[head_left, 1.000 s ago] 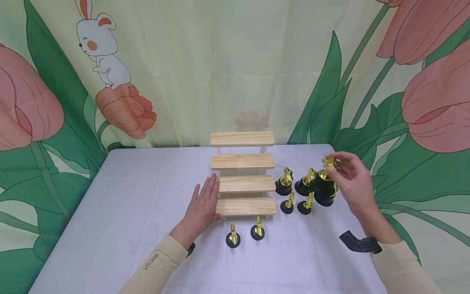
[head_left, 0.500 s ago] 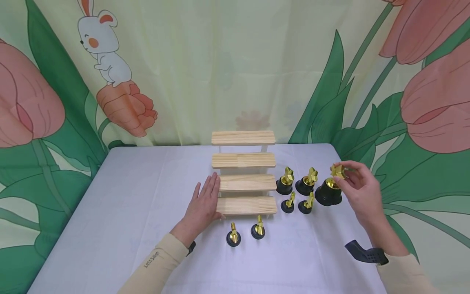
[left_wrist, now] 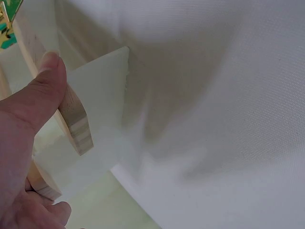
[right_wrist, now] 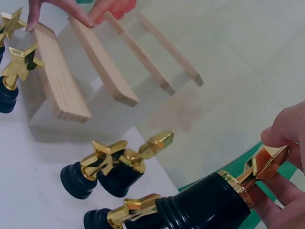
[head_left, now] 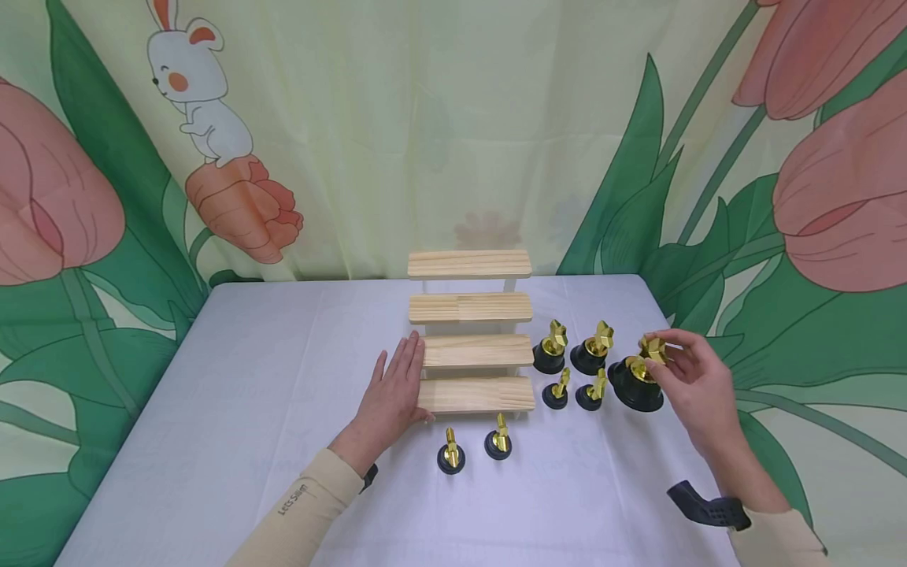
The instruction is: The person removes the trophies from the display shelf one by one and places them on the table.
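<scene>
My right hand point(head_left: 694, 378) pinches the gold star top of a large star trophy point(right_wrist: 209, 202) with a black base, at the right of the rack. In the head view, it overlaps another trophy's dark base point(head_left: 620, 376); whether they touch I cannot tell. My left hand point(head_left: 390, 394) lies with straight fingers against the left end of the stepped wooden rack point(head_left: 476, 352). In the left wrist view its thumb rests on a plank end point(left_wrist: 78, 124). Two medium trophies point(head_left: 551, 350) and two small trophies point(head_left: 556, 391) stand between the rack and the right hand.
Two small star trophies point(head_left: 450, 455) stand in front of the rack. The white tablecloth point(head_left: 283, 362) spreads on both sides. A curtain point(head_left: 439, 142) printed with tulips and a rabbit hangs behind the table.
My right hand has moved right and down with the large trophy, lowering it toward the table. The left hand keeps its place on the rack.
</scene>
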Demonstrator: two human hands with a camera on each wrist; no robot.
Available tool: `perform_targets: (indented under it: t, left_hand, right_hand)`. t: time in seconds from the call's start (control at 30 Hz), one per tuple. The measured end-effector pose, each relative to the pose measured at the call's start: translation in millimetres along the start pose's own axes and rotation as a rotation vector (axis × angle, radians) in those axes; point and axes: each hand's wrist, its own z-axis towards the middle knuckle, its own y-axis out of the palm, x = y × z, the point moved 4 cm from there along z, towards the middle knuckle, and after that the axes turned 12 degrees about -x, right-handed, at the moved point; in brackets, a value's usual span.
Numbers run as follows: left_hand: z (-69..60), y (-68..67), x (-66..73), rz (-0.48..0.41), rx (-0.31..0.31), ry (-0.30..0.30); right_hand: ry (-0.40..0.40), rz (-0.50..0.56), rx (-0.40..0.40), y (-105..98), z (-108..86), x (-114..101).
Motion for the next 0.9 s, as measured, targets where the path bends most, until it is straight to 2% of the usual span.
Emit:
perform_targets:
  t: [0.4, 0.9]
  left_hand:
    - [-0.4, -0.4, 0.9, -0.01, 0.004, 0.001]
    - [-2.3, -2.6, 2.1, 0.007, 0.036, 0.012]
  right_hand:
    - [0.034, 0.003, -0.019, 8, -11.4, 14]
    - [0.052, -0.071, -0.024, 21, -19.3, 27]
